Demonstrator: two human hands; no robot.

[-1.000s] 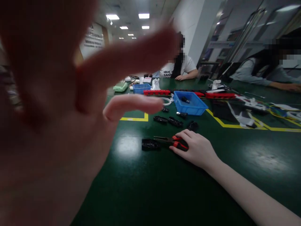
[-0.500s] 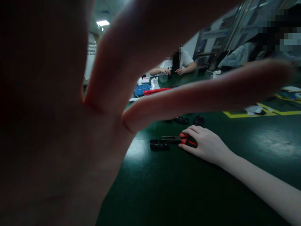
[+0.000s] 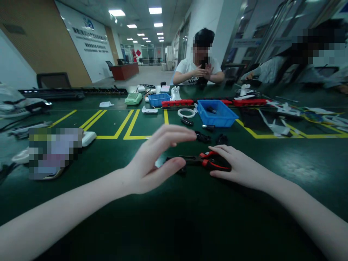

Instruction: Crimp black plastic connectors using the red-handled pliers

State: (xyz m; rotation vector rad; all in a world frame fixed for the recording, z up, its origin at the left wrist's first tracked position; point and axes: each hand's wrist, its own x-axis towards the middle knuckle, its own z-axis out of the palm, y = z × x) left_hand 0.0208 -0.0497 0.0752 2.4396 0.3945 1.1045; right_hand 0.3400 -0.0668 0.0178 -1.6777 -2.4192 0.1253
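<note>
My right hand (image 3: 235, 165) lies at the table with a pair of long-nose pliers (image 3: 202, 161) in its grasp, fingers over one red-and-black handle and thumb by the other. The handles are spread apart and the jaws point left. My left hand (image 3: 154, 159) hovers just left of the plier tips, fingers curved and thumb apart, with nothing visible between them. Behind its thumb is a short black cylindrical part (image 3: 181, 170), mostly hidden; whether the hand touches it I cannot tell.
Beyond my hands are small black parts (image 3: 202, 137), a white ring (image 3: 186, 113) and a blue bin (image 3: 216, 114) on the green table (image 3: 130, 224). A phone (image 3: 58, 152) lies at left. Two people sit across and at right.
My left hand has dropped from right in front of the camera to the table beside the pliers. The pliers have shifted slightly left, their handles wider apart.
</note>
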